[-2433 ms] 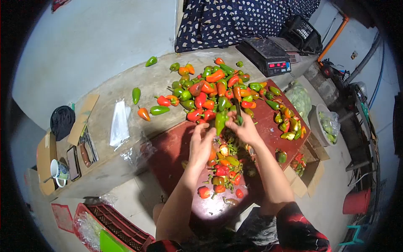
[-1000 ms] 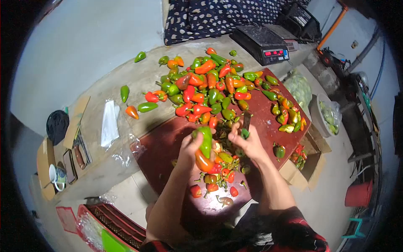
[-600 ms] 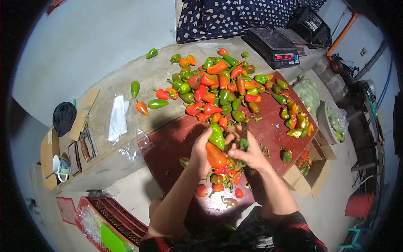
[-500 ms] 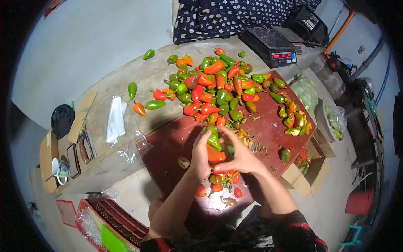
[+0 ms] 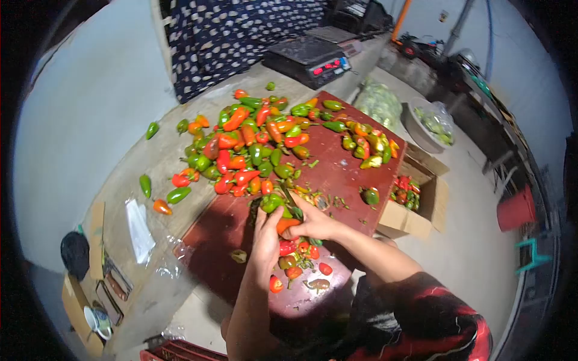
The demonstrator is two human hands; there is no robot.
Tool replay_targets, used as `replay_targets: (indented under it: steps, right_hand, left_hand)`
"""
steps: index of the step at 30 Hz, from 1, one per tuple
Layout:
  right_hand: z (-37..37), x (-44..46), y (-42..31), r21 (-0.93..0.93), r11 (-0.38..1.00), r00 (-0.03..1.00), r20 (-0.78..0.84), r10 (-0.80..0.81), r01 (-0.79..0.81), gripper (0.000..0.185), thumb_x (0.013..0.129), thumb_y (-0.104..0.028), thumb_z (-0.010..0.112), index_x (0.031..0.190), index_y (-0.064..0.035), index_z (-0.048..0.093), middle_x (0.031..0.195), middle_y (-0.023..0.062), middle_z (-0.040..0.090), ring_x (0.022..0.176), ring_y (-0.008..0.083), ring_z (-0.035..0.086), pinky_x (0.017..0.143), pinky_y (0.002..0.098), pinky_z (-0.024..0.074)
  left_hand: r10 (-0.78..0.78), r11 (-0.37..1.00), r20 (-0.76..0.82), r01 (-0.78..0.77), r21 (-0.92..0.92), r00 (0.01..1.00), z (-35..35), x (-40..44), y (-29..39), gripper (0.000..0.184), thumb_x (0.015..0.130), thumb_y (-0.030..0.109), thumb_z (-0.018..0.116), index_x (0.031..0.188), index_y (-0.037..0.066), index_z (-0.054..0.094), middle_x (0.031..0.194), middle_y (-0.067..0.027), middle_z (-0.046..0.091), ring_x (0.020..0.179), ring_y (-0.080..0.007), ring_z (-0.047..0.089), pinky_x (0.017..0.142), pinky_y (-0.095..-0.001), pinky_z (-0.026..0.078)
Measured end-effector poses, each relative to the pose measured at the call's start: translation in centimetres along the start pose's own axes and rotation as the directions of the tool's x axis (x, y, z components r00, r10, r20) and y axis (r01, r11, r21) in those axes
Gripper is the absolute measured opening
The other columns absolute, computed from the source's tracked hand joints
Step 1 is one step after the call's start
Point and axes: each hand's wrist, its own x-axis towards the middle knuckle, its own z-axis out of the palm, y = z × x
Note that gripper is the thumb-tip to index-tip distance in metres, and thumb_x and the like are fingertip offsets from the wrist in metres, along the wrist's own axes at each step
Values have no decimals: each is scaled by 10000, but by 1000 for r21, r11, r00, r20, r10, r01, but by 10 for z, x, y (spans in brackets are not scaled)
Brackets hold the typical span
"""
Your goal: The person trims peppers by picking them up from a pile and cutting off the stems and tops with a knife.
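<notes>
Both my hands are together over the red tabletop, around peppers. My left hand is closed around a green pepper. An orange pepper sits just below it, between the hands, and my right hand closes on it with the thumb across its side. A dark, narrow thing shows by the right fingertips; I cannot make out its kind. Under the hands lie cut red peppers and pieces. Beyond them spreads a large pile of red, orange and green peppers.
A smaller group of peppers lies on the red table. A cardboard box holding peppers stands right of it. A digital scale sits on the concrete ledge behind. White plastic bags and a mug are at left.
The head view has swung right, so the scene shifts left. My hands have drawn closer together around the green and orange peppers, the right thumb now over the orange one.
</notes>
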Motion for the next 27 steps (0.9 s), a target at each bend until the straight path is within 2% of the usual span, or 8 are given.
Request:
replay_targets:
  steps: [7, 12, 15, 19, 21, 23, 25, 27]
  right_hand:
    - [-37, -70, -15, 693, 711, 989, 22, 147, -121, 804, 792, -109, 606, 1523, -197, 283, 1145, 82, 577, 592, 110, 507, 443, 230, 377]
    - [-110, -139, -4, 744, 614, 885, -440, 154, 263, 697, 780, -240, 661, 1436, -247, 426, 1147, 70, 578, 648, 147, 551, 453, 222, 403]
    - [-163, -157, -16, 496, 779, 539, -805, 248, 383, 414, 920, -355, 604, 1228, -79, 575, 917, 75, 605, 542, 114, 501, 403, 211, 330]
    - [-224, -186, 49, 571, 794, 377, -796, 473, 208, 324, 973, -361, 554, 1120, -80, 619, 677, 2, 583, 437, 61, 431, 385, 194, 274]
    - [-208, -161, 43, 577, 796, 525, -742, 417, 182, 246, 955, -298, 597, 1071, -83, 616, 668, -17, 573, 443, 55, 431, 386, 202, 266]
    - [-190, -115, 34, 237, 970, 499, -836, 229, -48, 209, 915, -220, 658, 1050, -74, 594, 678, -5, 572, 455, 66, 449, 397, 208, 284]
    - [-181, -56, 30, -56, 979, 680, -727, 94, -196, 245, 884, -174, 694, 1089, -63, 620, 715, 16, 604, 492, 82, 493, 432, 227, 332]
    - [-170, 7, 39, -372, 901, 791, -609, -55, -223, 356, 809, -223, 749, 1082, -14, 654, 893, 97, 703, 771, 217, 663, 711, 340, 528]
  left_hand:
    - [-161, 968, 132, 131, 214, 978, 20, -14, -4, 628, 994, 378, 563, 1519, 107, 351, 1523, -88, 402, 1401, -240, 368, 1071, -454, 367]
    - [-152, 960, 152, 109, 260, 977, 13, -14, 6, 451, 1012, 285, 532, 1412, 81, 491, 1435, -77, 496, 1314, -202, 433, 986, -446, 429]
    - [-118, 949, 142, 70, 307, 983, 5, -11, 11, 421, 1001, 279, 550, 1368, 72, 534, 1360, -87, 554, 1270, -201, 461, 961, -424, 451]
    - [-81, 952, 76, 55, 300, 994, 0, -9, 13, 381, 972, 273, 612, 1290, 63, 598, 1271, -73, 590, 1173, -179, 547, 902, -351, 474]
    - [-76, 943, 32, 61, 327, 997, -3, -6, 16, 358, 967, 256, 622, 1266, 61, 616, 1233, -70, 610, 1121, -164, 567, 876, -336, 482]
    - [-81, 940, -1, 76, 334, 997, -9, -2, 13, 354, 962, 252, 633, 1257, 57, 622, 1204, -60, 621, 1082, -147, 577, 862, -326, 487]
    - [-70, 926, -6, 67, 371, 998, -10, 0, 12, 340, 999, 240, 564, 1279, 49, 587, 1179, -76, 637, 1033, -145, 590, 841, -322, 494]
    - [-78, 927, 16, 67, 369, 997, -13, 3, 12, 324, 996, 235, 569, 1259, 47, 596, 1156, -72, 647, 1006, -140, 599, 827, -316, 499]
